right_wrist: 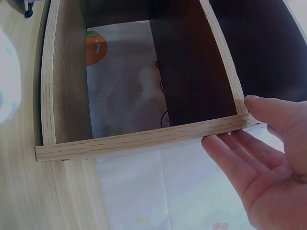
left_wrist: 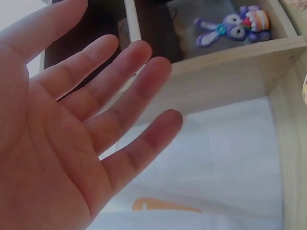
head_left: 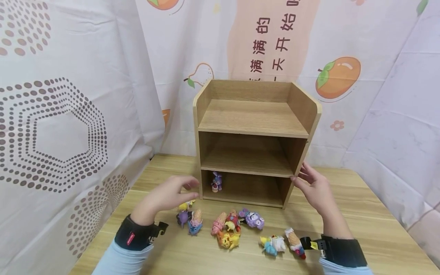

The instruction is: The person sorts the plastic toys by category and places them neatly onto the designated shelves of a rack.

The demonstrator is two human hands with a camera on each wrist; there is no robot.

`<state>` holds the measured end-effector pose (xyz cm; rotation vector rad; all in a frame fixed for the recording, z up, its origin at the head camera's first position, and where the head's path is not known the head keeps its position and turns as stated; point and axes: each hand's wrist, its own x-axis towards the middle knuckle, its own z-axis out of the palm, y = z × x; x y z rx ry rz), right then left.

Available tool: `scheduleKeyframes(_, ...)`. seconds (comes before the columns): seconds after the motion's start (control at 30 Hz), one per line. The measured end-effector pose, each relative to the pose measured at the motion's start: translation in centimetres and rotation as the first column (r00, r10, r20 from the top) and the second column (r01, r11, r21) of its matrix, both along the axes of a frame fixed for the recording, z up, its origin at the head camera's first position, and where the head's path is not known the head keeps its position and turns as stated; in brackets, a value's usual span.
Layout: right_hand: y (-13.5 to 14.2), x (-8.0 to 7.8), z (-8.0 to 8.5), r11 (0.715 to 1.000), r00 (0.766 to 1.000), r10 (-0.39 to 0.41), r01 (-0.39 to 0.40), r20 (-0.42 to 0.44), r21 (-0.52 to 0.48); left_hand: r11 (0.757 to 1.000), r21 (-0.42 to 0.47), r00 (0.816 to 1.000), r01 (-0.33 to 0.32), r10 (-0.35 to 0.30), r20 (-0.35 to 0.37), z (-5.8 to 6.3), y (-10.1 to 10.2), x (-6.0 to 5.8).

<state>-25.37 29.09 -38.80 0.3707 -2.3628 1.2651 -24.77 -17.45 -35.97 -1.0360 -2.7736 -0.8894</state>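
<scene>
A small wooden shelf (head_left: 245,172) with two compartments below a top tray stands upright on the table. My right hand (head_left: 314,187) holds its right side panel (right_wrist: 144,139), thumb at the front edge and fingers along the outer face. Beside the left panel, my left hand (head_left: 175,193) has its fingers loosely extended in the head view; the left wrist view shows its palm (left_wrist: 53,134) with nothing in it. A purple rabbit figurine (head_left: 216,182) with a cake stands at the left of the bottom compartment, also seen in the left wrist view.
Several figurines lie on the table (head_left: 347,206) before the shelf: a purple one (head_left: 252,219), an orange-yellow one (head_left: 228,240), a blue-and-white one (head_left: 273,244) and an ice-cream-cone one (head_left: 295,242). Behind hangs a printed white curtain (head_left: 172,49).
</scene>
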Motion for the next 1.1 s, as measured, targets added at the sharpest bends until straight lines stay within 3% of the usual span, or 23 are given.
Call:
scheduleKeyframes(0.2,0.2,0.2,-0.2,1.0,1.0,-0.006,0.006,0.011,0.003,0.999,0.0,0.999,-0.034,0.034,0.012,-0.2,-1.2,0.0)
scheduleKeyframes(0.53,0.4,0.4,-0.3,0.998,0.999,-0.042,0.041,0.013,0.038,0.999,-0.03,0.999,-0.016,0.018,0.05,-1.5,-1.8,-0.7)
scheduleKeyframes(0.87,0.1,0.2,0.2,0.998,0.999,-0.042,0.043,-0.013,0.055,0.998,-0.061,0.982,-0.022,0.033,0.185,-2.0,-2.2,-0.9)
scheduleKeyframes(1.1,-0.2,0.1,0.2,0.998,0.999,-0.036,0.037,-0.013,0.06,0.991,-0.125,0.982,-0.053,0.074,0.173,-2.8,-2.2,-1.1)
